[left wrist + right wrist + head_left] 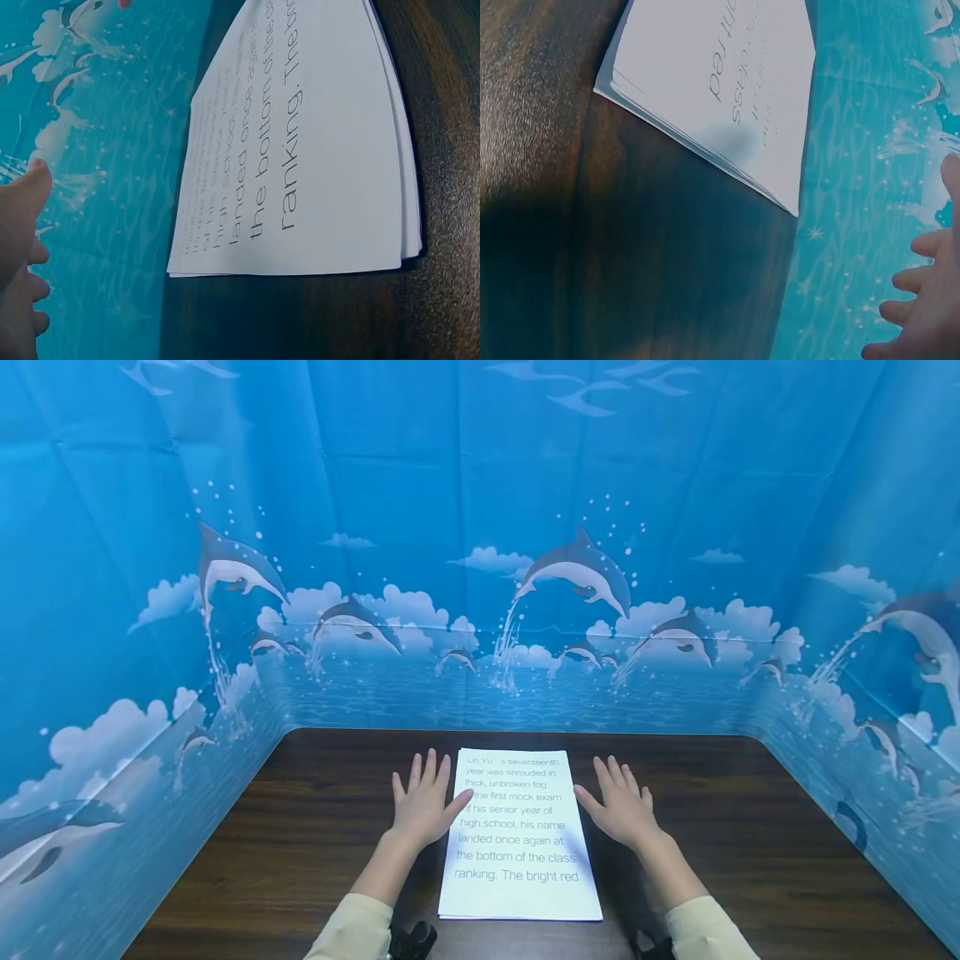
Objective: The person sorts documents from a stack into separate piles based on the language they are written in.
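A stack of white paper sheets lies on the dark wooden table, its top page printed with large English text. My left hand is at the stack's left side, fingers spread and straight, the thumb tip overlapping the left edge of the page in the head view. On the other side is my right hand, its fingers also spread, the thumb near the paper's right edge. Neither hand grips anything. In the left wrist view the stack shows slightly offset sheet edges; the right wrist view shows its layered side.
The wooden table extends to both sides of the paper. A blue curtain printed with dolphins and clouds encloses the back, left and right. Dark wrist devices sit by the cream sleeves.
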`<state>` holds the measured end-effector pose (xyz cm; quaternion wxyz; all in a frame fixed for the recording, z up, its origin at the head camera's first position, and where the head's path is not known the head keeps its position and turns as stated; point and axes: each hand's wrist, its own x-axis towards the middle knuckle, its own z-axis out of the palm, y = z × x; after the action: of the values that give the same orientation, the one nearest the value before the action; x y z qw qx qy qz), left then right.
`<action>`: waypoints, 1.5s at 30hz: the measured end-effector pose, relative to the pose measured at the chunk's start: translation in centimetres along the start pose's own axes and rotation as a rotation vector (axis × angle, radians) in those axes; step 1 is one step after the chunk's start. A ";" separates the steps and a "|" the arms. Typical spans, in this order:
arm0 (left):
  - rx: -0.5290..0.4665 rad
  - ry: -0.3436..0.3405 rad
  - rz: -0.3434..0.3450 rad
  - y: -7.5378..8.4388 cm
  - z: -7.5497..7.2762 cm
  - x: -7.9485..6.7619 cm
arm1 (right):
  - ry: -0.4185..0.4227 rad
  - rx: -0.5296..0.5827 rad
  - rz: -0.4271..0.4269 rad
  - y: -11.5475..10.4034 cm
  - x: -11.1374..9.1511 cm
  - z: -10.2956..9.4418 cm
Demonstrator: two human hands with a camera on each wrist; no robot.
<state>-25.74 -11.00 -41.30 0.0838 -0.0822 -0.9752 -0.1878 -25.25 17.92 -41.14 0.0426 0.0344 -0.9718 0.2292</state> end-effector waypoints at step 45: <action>-0.688 0.024 -0.457 -0.5 5.0 1.9 | 0.024 0.705 0.412 5.7 5.3 10.3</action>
<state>-28.34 -9.32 -45.73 0.0191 0.1156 -0.8474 -0.5178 -31.72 18.12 -52.35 -0.0074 -0.1512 -0.8197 0.5525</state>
